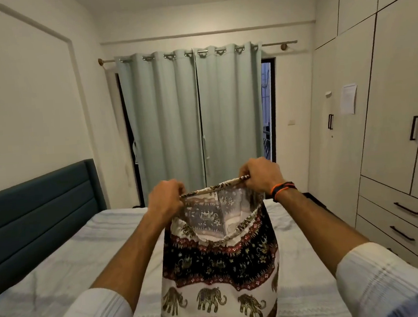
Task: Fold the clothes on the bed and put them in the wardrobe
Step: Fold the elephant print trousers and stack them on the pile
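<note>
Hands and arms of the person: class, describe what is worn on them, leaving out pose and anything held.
Both forearms are bare. The left sleeve and the right sleeve are white with thin grey stripes, pushed up towards the elbows. The right wrist carries a dark band edged in orange. The left hand and right hand wear no gloves.

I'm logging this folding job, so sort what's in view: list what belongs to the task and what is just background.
Part of the job:
elephant-print garment, held up by its waistband
left hand and right hand, both gripping the waistband
bed
wardrobe, doors closed

Just there:
curtains
headboard
paper stuck on a wardrobe door
wristband
</note>
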